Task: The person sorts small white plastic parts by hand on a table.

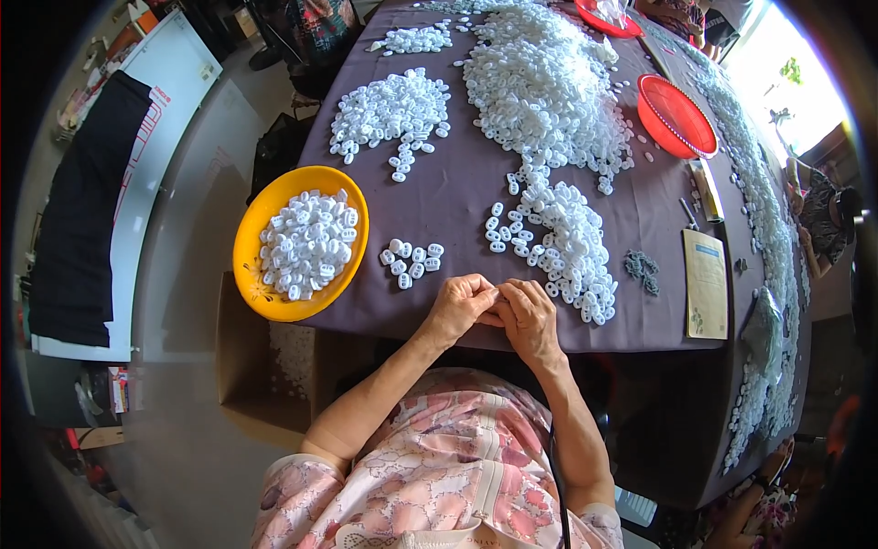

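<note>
My left hand and my right hand meet at the table's near edge, fingertips pinched together. Whatever lies between them is too small or hidden to make out. Just beyond my right hand spreads a pile of small white oval plastic pieces with dark holes. A small group of the same white pieces lies on the cloth to the left of my left hand. Farther left, a yellow bowl overhanging the table edge holds many more of them.
A huge white heap and a smaller pile lie farther back. On the right are a red basket, a tan notebook and a grey tangle. A cardboard box stands below left. Other people sit around the table.
</note>
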The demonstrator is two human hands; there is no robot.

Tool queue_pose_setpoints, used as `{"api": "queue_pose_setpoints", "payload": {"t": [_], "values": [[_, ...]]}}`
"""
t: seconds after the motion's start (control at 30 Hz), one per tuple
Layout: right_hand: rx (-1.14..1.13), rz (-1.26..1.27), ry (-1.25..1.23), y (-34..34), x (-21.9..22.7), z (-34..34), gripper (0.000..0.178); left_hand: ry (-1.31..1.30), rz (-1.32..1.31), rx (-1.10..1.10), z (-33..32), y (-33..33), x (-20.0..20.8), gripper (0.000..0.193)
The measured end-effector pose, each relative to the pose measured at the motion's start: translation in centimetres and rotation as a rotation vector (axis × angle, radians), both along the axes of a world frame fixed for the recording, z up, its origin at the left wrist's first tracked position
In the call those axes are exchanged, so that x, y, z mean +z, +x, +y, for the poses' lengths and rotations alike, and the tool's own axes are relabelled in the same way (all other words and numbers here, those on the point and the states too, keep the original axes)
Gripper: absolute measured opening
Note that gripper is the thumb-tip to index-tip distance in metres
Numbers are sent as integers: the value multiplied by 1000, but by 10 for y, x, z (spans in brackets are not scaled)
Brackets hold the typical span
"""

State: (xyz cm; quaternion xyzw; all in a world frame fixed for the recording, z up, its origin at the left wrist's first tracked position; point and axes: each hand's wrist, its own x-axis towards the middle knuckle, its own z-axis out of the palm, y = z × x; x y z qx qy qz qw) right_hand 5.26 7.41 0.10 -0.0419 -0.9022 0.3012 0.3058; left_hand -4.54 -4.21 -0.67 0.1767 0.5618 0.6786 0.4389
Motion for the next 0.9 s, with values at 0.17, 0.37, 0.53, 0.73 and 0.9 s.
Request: {"api": "queue_pose_setpoints", "payload": {"t": [0.17,0.37,0.53,0.73,0.9], "values": [[-11,10,-46,0,1,3,23,10,10,43,4,6,4,16],[34,65,-139,0,6,0,25,-57,37,148,1,7,-1,18],[-93,65,-30,33,30,18,26,-309,294,149,-18,-13,27,18],[-577,83,-67,83,19,101,10,-481,624,179,-36,-39,31,21],[-672,-39,61,96,11,138,4,-497,1093,250,-37,-51,19,17]]}}
